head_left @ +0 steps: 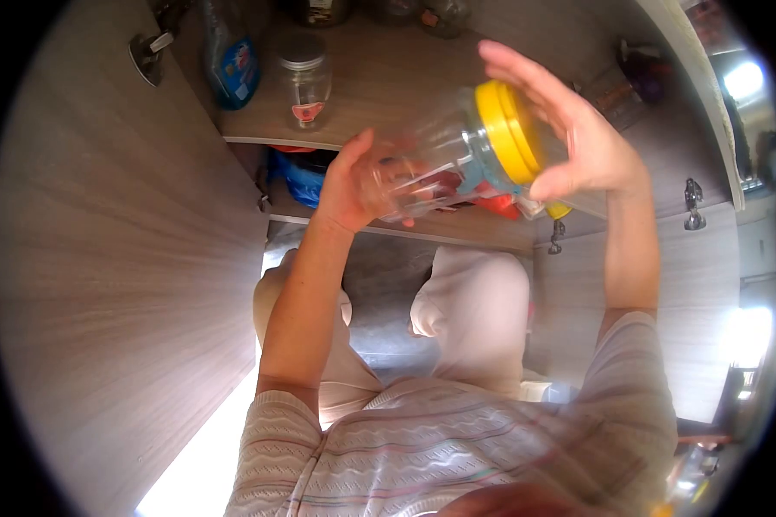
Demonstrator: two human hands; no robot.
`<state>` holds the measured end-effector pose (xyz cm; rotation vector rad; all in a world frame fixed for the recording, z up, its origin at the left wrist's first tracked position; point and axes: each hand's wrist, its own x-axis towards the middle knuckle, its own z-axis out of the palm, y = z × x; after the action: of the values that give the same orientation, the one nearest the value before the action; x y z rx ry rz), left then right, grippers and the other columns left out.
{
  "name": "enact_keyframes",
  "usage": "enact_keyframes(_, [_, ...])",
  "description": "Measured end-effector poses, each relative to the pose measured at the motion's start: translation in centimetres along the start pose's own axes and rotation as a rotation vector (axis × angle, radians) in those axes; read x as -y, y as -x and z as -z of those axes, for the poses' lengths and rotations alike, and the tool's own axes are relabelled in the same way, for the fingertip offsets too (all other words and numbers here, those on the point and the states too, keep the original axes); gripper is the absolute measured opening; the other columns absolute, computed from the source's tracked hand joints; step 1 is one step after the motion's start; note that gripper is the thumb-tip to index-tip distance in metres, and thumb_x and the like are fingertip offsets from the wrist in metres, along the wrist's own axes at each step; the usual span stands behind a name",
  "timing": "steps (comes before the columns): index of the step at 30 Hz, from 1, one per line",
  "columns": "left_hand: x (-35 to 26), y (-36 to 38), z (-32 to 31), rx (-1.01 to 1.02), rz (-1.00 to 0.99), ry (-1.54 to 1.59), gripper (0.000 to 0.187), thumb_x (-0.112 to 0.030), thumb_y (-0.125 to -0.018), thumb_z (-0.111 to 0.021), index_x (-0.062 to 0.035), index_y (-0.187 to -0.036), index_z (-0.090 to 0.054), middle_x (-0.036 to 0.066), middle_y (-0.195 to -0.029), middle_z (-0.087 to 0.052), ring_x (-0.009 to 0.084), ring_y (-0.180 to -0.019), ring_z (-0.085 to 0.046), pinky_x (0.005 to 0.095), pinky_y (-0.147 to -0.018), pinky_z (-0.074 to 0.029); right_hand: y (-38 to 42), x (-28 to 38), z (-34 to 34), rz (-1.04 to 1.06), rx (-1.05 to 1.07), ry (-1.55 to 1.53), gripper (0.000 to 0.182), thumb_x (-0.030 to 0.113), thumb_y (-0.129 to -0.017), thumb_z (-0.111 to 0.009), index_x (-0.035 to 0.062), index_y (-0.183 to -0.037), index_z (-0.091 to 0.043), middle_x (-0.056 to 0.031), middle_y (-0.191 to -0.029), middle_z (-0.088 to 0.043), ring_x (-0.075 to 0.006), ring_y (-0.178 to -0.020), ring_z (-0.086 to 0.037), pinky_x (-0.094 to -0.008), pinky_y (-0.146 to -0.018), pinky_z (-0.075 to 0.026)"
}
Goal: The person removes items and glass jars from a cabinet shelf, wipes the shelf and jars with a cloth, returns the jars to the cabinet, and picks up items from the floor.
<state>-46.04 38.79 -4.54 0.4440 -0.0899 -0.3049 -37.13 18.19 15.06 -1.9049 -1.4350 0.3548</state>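
A large clear jar [431, 164] with a yellow lid [507, 129] lies tilted in front of the open cabinet, its lid toward the right. My left hand [353, 185] is wrapped round the base end of the jar, with some fingers seen through the clear wall. At the lid end is my right hand [582, 133], its thumb near the lower rim and its fingers stretched above it. A gap shows between the right palm and the lid. The jar looks slightly blurred, and things behind show through it.
On the upper shelf [362, 95] stand a small lidded jar [305, 82] and a spray bottle [235, 69] with a blue label. A blue bag [297, 179] lies on the lower shelf. Open cabinet doors flank both sides, the left door [121, 241] being large and close.
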Motion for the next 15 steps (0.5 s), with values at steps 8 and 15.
enact_keyframes(8, [0.1,0.5,-0.7,-0.260,-0.143,-0.189,0.064,-0.054,-0.083,-0.049,-0.0123,-0.131,-0.038,0.023,-0.112,-0.056,0.0411,-0.098,-0.057,0.0514,-0.055,-0.049,-0.6,-1.3,0.1,-0.557,0.061,-0.061,0.077,0.043,-0.075,-0.069,0.0120,-0.138,-0.036,-0.0138,-0.123,-0.053,-0.0212,-0.114,-0.050,-0.0337,-0.091,-0.040])
enact_keyframes(15, [-0.6,0.7,0.7,-0.092,-0.009,0.054,0.074,-0.061,-0.079,-0.050,-0.0089,-0.131,-0.037,0.033,-0.122,-0.046,0.0490,-0.101,-0.053,0.0500,-0.052,-0.048,-0.7,-0.2,3.2,0.169,-0.130,-0.091,0.079,0.021,-0.064,-0.073,0.0092,-0.135,-0.041,-0.0072,-0.130,-0.046,-0.0184,-0.118,-0.045,-0.0316,-0.098,-0.037])
